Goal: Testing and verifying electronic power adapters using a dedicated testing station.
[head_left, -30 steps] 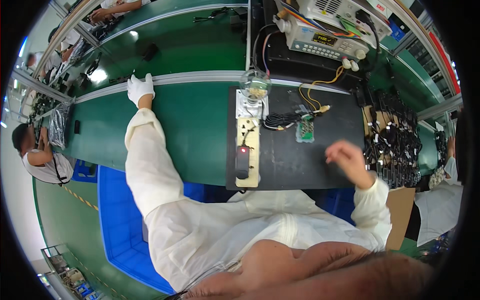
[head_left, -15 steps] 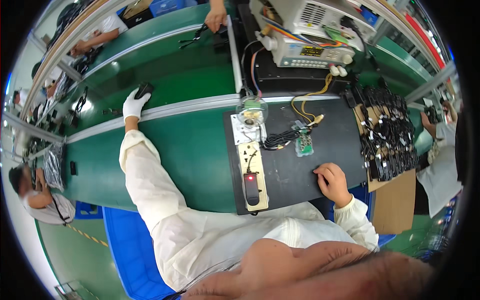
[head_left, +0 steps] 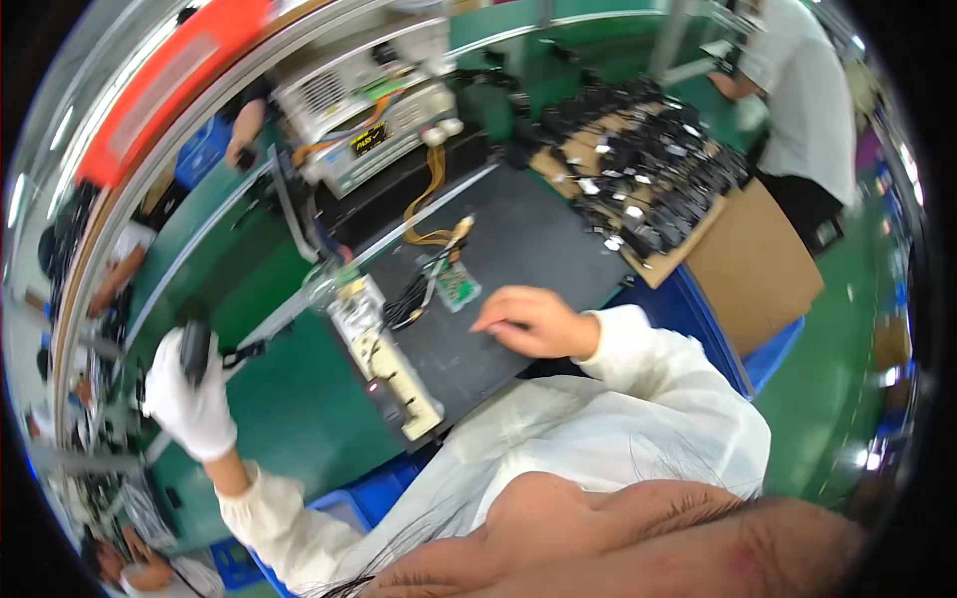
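Observation:
My left hand (head_left: 189, 399), in a white glove, is closed round a black power adapter (head_left: 194, 351) raised at the left of the bench. Part of a dark cable (head_left: 244, 352) sticks out beside the glove. My bare right hand (head_left: 531, 321) is over the black mat (head_left: 533, 234), fingers loosely curled together with nothing visible in them. Left of it lie a green circuit board (head_left: 459, 287) and a coiled black cable (head_left: 407, 302). A cream power strip (head_left: 384, 349) runs along the mat's left side, with a black adapter (head_left: 387, 401) plugged in and its red light lit.
Rows of black adapters (head_left: 648, 149) lie on cardboard at the far right, above a blue bin (head_left: 698, 309) with a cardboard sheet (head_left: 753, 264). Stacked test instruments (head_left: 389, 140) stand at the back. Another person's hand (head_left: 244, 135) holds something dark at the far left; a co-worker (head_left: 807, 100) stands right.
The view has swung to the right. My left hand has come back from the far green surface, lifting the black adapter nearer. My right hand remains over the mat, its fingers pointing left.

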### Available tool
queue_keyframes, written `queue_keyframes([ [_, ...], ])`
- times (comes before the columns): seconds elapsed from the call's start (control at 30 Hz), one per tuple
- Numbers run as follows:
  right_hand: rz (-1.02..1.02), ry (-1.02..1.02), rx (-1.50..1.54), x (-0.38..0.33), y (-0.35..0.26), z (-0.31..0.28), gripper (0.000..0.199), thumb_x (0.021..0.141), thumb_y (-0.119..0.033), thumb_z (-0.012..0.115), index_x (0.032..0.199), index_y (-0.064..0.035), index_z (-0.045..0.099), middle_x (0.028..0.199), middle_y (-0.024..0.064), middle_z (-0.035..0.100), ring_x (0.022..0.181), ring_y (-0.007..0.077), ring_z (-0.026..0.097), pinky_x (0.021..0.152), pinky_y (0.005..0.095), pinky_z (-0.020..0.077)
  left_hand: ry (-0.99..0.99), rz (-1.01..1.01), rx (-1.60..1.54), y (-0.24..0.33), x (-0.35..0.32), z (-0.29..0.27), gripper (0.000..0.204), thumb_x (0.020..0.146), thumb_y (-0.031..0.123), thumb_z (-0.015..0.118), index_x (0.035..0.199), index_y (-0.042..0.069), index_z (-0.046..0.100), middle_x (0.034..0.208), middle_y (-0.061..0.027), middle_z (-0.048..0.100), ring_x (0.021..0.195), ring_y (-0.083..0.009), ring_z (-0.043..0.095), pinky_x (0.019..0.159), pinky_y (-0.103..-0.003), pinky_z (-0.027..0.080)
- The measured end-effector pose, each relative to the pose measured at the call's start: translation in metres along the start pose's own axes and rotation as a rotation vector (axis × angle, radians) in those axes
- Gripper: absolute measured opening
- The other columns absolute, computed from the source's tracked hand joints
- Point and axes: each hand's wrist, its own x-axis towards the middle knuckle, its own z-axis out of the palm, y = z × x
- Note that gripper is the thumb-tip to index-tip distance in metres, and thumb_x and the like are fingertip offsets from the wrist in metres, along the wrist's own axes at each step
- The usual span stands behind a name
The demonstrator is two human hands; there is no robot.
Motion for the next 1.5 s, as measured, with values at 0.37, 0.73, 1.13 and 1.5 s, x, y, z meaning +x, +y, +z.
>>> queue_keyframes([
  [0.37,0.053,-0.106,0.793,0.007,-0.04,0.074,0.078,0.086,-0.035,0.077,0.145,0.0009,0.04,0.13,0.0179,0.057,0.117,0.0257,0.057,0.1,0.0375,0.0452,0.182,-0.554,-1.302,0.147,0.016,0.007,0.053,0.097,0.015,0.056,0.144,-0.003,0.039,0.151,-0.0148,0.045,0.104,-0.0157,0.062,0.077,-0.021,0.049],
  [0.73,0.627,-0.327,1.228,-0.035,-0.014,-0.002,0.034,0.105,-0.029,0.051,0.091,-0.001,0.064,0.058,-0.006,0.04,0.047,0.0045,0.037,0.047,0.0239,0.0334,0.303,-1.165,-2.007,0.181,-0.027,0.021,0.062,0.091,0.038,0.064,0.143,0.013,0.041,0.155,-0.0124,0.038,0.087,-0.0231,0.063,0.068,-0.033,0.048],
  [1.13,0.819,-0.434,1.375,-0.002,-0.001,-0.024,0.032,0.105,-0.029,0.051,0.095,-0.0002,0.063,0.065,-0.002,0.047,0.053,0.0064,0.043,0.048,0.0234,0.0378,-0.176,-0.867,-1.945,0.115,-0.084,0.032,0.043,0.086,0.023,0.071,0.123,0.012,0.053,0.14,-0.0127,0.049,0.097,-0.0263,0.057,0.08,-0.037,0.047],
  [1.5,0.824,-0.799,1.026,0.048,0.0,0.026,0.033,0.104,-0.032,0.053,0.096,-0.0033,0.066,0.074,-0.0011,0.057,0.065,0.0078,0.054,0.061,0.0232,0.0457,-0.078,-1.167,-1.624,0.101,-0.136,0.107,0.028,0.102,0.025,0.051,0.125,0.009,0.052,0.105,-0.0097,0.06,0.089,-0.0195,0.06,0.081,-0.031,0.049],
])
